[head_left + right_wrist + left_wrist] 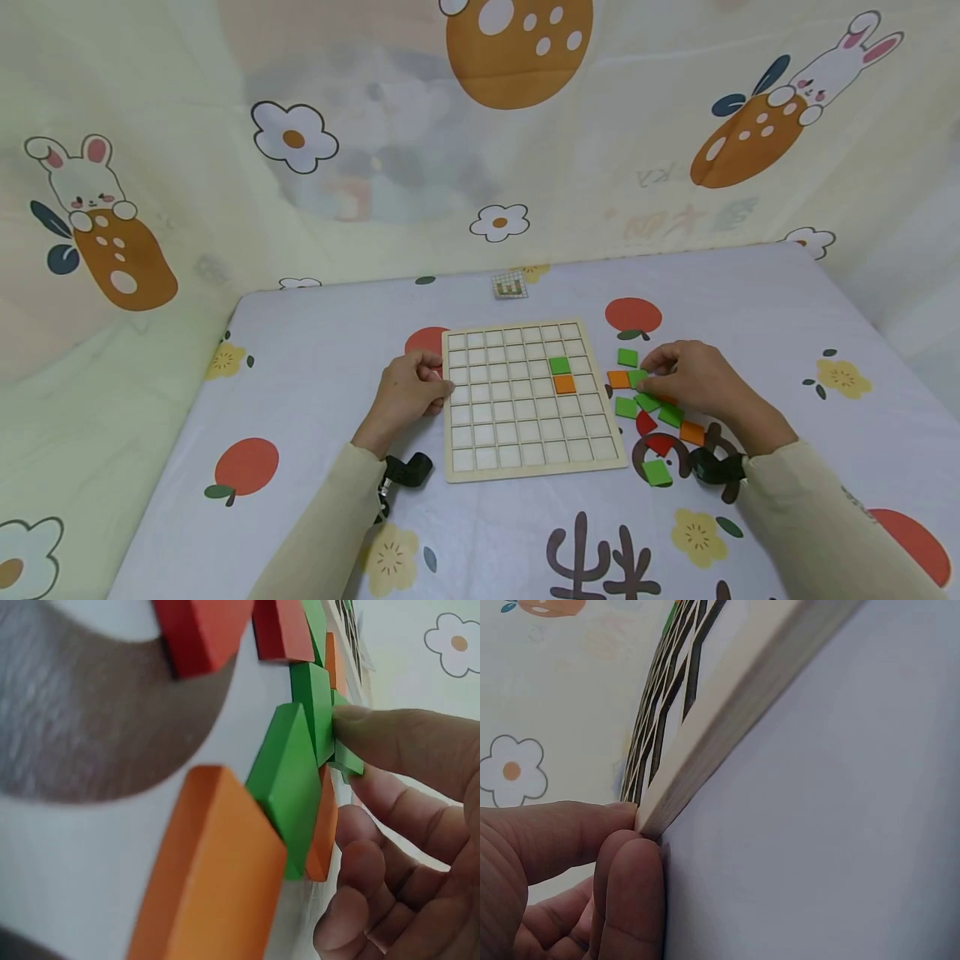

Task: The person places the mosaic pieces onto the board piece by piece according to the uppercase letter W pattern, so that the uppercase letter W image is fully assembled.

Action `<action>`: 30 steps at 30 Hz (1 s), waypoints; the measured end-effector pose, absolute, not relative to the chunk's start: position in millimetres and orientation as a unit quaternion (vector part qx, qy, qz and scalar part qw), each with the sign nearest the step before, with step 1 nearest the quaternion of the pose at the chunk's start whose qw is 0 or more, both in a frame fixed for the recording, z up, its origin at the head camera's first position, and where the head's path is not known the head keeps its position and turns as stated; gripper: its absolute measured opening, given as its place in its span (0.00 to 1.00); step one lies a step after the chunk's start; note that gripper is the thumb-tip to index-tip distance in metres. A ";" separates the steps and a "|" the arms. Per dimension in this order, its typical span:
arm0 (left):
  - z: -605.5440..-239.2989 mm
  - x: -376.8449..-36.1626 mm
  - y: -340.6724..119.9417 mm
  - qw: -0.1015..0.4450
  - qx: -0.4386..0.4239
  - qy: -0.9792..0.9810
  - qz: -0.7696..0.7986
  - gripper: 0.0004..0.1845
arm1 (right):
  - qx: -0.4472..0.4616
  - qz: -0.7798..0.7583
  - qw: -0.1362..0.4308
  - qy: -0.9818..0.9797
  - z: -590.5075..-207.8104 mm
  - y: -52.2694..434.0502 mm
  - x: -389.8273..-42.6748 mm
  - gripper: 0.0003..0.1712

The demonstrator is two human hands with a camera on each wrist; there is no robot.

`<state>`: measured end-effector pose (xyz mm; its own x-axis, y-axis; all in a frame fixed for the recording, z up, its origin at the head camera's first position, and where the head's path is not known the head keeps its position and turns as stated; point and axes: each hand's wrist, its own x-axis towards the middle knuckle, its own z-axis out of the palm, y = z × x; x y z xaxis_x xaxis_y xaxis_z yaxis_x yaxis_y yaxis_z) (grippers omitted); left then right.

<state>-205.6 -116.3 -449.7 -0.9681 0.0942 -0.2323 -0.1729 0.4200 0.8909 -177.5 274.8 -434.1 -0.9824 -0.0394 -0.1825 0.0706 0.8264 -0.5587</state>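
On printed cloth (318, 354), the left hand (405, 390) narrowly pinches a gridded board (504, 411), the right hand (693, 379) a green tile (347, 757).

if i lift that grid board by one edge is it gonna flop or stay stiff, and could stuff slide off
The grid board should stay stiff, since its edge looks straight and solid. It is probably fairly light for its size, being broad but thin. Tilting it might spill the green tile and orange tile, which sit uncovered on it.
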 end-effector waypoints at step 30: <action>-450.1 -207.8 -116.5 0.125 -0.028 0.838 0.531 0.20 | 0.021 -0.447 0.129 0.885 -427.9 271.0 -175.9 0.18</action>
